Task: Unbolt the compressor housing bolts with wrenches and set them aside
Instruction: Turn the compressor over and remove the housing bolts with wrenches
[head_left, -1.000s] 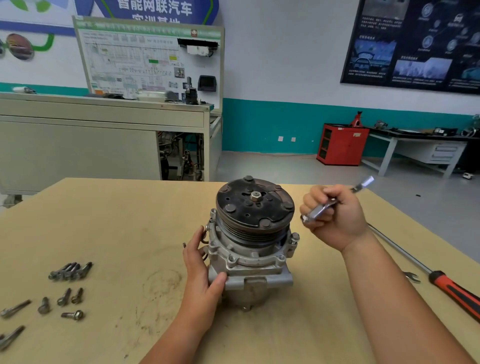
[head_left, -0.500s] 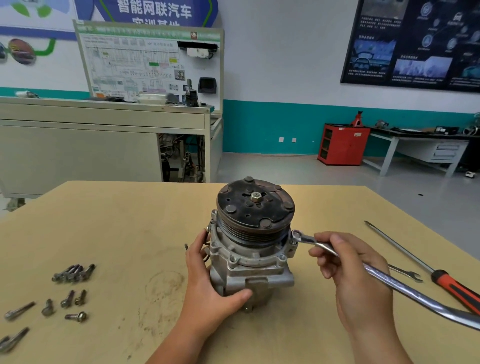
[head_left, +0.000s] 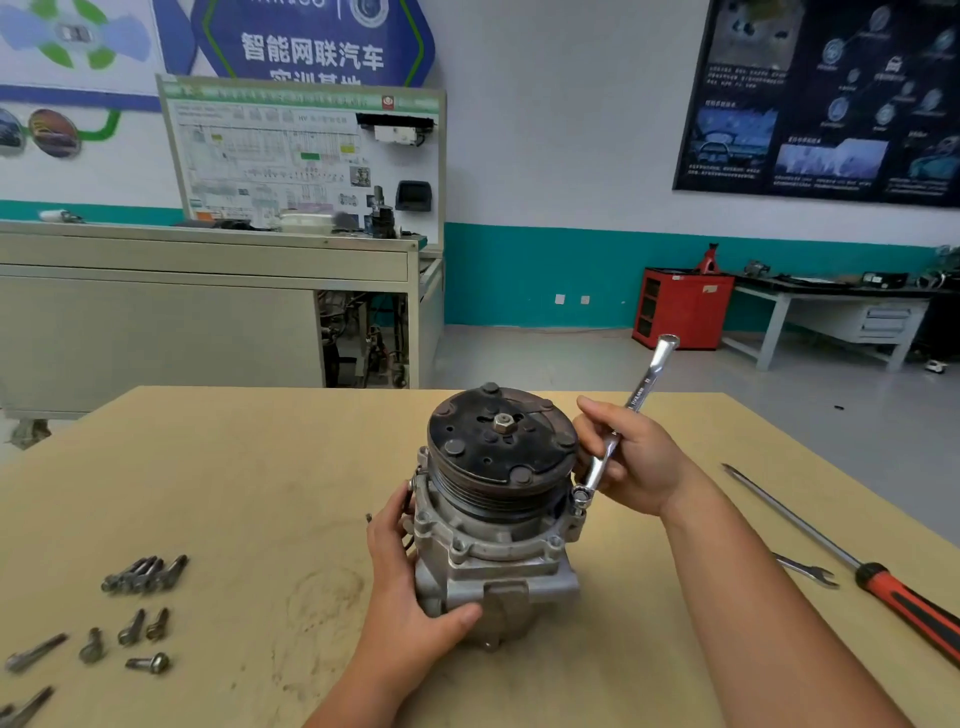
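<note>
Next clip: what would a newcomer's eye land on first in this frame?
The compressor stands upright in the middle of the table, black pulley face up, with the left hand gripping its housing. The right hand holds a wrench angled up and away, its lower end on a bolt at the housing's right edge. Loose bolts lie at the table's left side.

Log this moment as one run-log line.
left hand grips compressor | right hand holds wrench on housing bolt | loose bolts on table left
</note>
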